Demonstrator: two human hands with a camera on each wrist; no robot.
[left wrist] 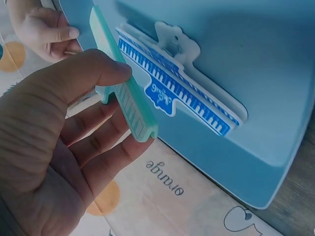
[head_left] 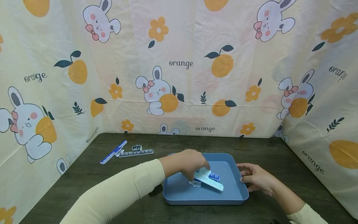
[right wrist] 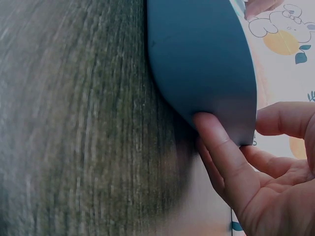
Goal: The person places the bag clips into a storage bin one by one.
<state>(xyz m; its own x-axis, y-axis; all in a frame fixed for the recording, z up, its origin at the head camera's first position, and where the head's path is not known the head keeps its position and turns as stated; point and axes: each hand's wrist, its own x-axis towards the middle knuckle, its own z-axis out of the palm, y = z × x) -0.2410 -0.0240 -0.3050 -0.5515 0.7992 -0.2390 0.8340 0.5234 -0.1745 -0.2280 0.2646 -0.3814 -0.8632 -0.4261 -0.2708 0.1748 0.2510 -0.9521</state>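
In the head view my left hand [head_left: 193, 163] is over the blue tray [head_left: 205, 199]. It pinches a mint-green piano-key clip [left wrist: 130, 101] between thumb and fingers, tilted just above the tray floor. Beneath lies a blue-and-white piano-key clip [left wrist: 172, 86], with a white scalloped handle and a blue scalloped tab; in the head view the hand and green clip partly cover it. At the tray's right side my right hand [head_left: 258, 179] holds the wall, its fingers [right wrist: 224, 152] against the outside and the thumb at the rim.
On the dark wooden table [head_left: 134, 143], left of the tray, lie a blue-and-white clip [head_left: 113, 152] and a black-and-white piano-key clip [head_left: 136, 153], their ends close together. A curtain [head_left: 184, 84] printed with rabbits and oranges stands behind the table and along both sides.
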